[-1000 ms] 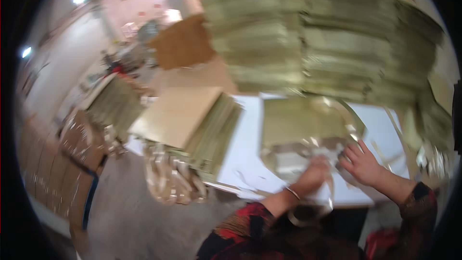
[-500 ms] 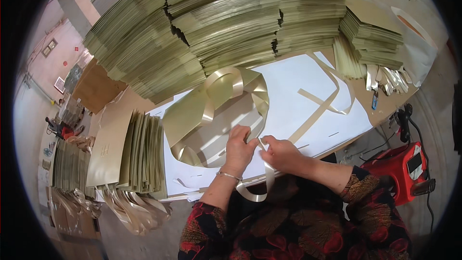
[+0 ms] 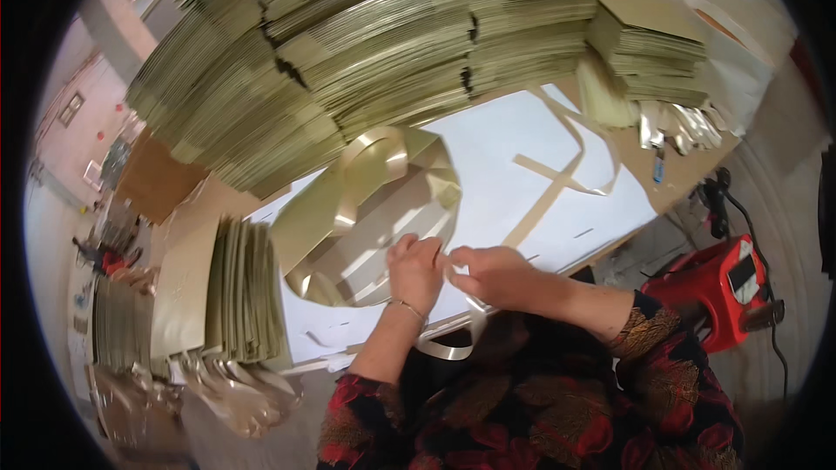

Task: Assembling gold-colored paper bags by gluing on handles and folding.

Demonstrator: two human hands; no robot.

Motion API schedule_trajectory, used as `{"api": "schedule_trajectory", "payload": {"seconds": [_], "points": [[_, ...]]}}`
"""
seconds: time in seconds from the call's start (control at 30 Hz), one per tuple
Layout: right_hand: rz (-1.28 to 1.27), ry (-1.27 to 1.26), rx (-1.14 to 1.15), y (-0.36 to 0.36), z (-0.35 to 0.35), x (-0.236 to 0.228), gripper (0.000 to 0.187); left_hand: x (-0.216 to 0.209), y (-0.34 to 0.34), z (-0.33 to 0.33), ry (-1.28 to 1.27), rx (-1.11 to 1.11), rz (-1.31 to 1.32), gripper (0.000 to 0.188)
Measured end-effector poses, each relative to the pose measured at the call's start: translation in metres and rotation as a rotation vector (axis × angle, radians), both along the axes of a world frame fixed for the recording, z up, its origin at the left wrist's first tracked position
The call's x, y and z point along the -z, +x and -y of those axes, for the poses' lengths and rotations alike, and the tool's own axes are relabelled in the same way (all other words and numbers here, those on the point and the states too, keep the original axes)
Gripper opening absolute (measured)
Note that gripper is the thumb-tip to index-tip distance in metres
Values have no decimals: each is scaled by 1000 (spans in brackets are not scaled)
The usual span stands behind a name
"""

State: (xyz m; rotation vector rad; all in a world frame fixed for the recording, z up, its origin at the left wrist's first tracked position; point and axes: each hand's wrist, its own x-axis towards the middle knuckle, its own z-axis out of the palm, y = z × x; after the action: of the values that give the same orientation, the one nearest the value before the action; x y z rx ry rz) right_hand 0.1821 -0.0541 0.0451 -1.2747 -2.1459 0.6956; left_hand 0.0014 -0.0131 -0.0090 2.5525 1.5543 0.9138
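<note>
A gold paper bag (image 3: 306, 224) lies open-mouthed on the white sheet, its pale inside facing up. One cream satin ribbon handle (image 3: 348, 200) curves over its far side. At the bag's near rim, my left hand (image 3: 414, 273) is closed, its fingertips pinched on a ribbon. My right hand (image 3: 498, 277) meets it from the right, thumb and forefinger closed on the same ribbon (image 3: 451, 352). A loop of that ribbon droops below my hands past the table edge. The exact spot between the fingertips is blurred.
Tall stacks of flat gold bags (image 3: 383, 52) wall off the table's far side. More bags with ribbon handles (image 3: 244, 287) stand at the left. Loose ribbon (image 3: 544, 200) crosses the white sheet (image 3: 483, 165). A blue cutter (image 3: 658, 165) lies right, beyond it a red machine (image 3: 710, 292).
The whole view has shifted, so the table and bags appear further left. My two hands stay together at the bag's rim, fingertips drawn slightly closer, still on the ribbon.
</note>
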Motion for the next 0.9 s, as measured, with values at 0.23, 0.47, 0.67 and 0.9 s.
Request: {"api": "schedule_trajectory", "payload": {"seconds": [0.23,0.47,0.67,0.9], "points": [[372,257,877,243,23,-103,30,-22,11,9,12,115,-258,19],[678,-624,1106,435,71,-46,43,-16,2,4,-200,44,-20,40],[-525,-404,1281,452,90,40,21,-11,-2,1,-246,-109,199,46],[-927,107,1234,336,95,-17,41,-4,-3,-7,-293,-168,461,22]]}}
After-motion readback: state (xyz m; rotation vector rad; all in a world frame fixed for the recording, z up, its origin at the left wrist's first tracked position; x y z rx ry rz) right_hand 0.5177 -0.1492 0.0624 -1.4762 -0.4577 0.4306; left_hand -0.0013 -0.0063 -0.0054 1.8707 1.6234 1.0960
